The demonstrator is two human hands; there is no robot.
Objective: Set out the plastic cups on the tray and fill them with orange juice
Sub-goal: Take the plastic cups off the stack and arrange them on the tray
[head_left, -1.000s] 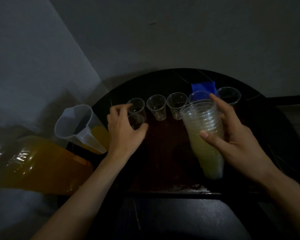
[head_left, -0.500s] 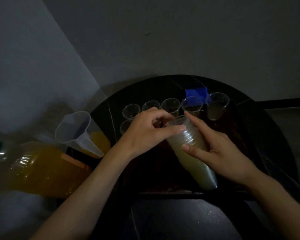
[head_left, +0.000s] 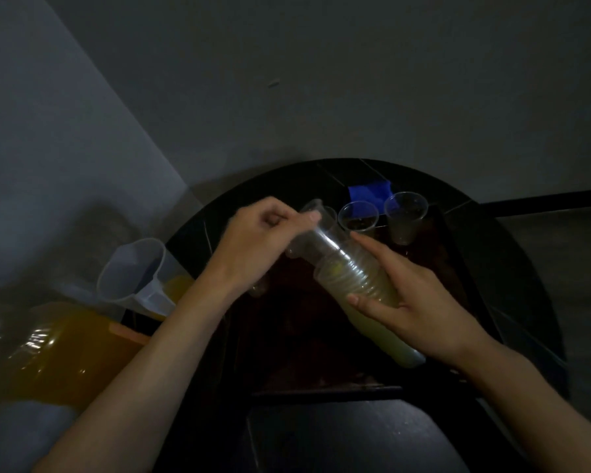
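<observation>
Cup separation over the tray. The stack [head_left: 362, 285] of nested cups lies tilted above the middle of the tray [head_left: 321, 387], mouth toward 11 o'clock. The right hand [head_left: 413, 302] is wrapped around its lower half. The left hand [head_left: 256, 240] pinches the rim of the top cup [head_left: 318, 233], which is drawn partly out of the stack.

Likely faults: thin cups tend to cling, so two may come away together. A hard pinch could crease the rim. A sudden release could swing the left hand into the set cups [head_left: 358, 216] at 12 to 1 o'clock on the tray and tip them, since empty cups are light.

More cups along the far edge are partly hidden behind the left hand, so the free spaces there cannot be counted.

Off the tray, at 9 o'clock, stands a jug [head_left: 133, 278] holding some juice, and at 8 o'clock a bottle [head_left: 58, 353] of orange juice. Both sit close to the left forearm's path. A blue patch [head_left: 369, 191] lies at 12 o'clock on the round table [head_left: 512, 268]. Low light obscures detail.
</observation>
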